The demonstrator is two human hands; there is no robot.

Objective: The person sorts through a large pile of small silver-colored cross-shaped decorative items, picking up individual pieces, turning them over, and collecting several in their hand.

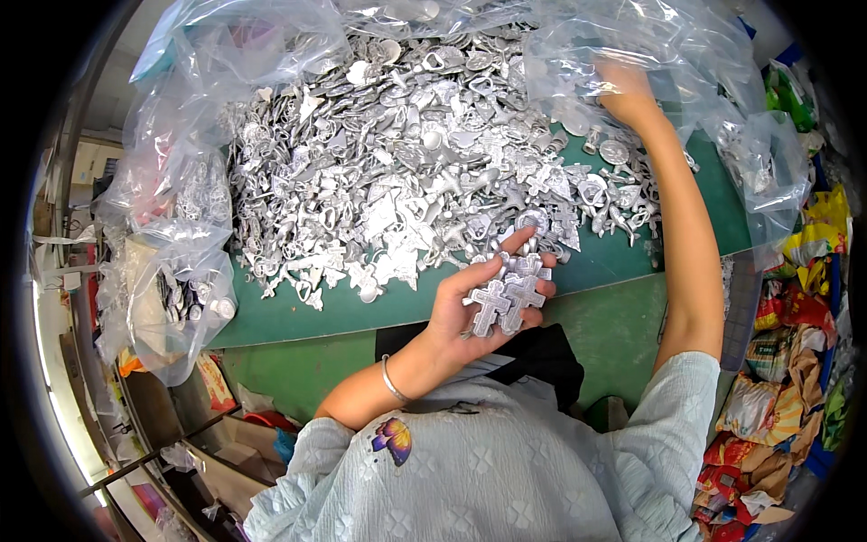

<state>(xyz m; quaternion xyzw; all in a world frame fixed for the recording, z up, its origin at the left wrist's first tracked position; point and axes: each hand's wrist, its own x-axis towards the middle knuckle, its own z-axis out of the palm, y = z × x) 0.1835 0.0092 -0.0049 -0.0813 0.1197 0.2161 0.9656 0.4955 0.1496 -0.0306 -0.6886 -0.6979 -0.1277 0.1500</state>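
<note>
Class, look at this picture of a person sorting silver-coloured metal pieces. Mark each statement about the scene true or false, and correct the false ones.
1. The left hand holds several cross-shaped metal pieces. True.
2. The right hand rests in the person's lap. False: it reaches far forward, into the clear plastic bag at the back of the pile.
3. The heap of metal pieces lies on a red surface. False: the table top is green.
4. A bracelet sits on the left wrist. True.
5. The left hand is empty. False: it is shut on the crosses.
</note>
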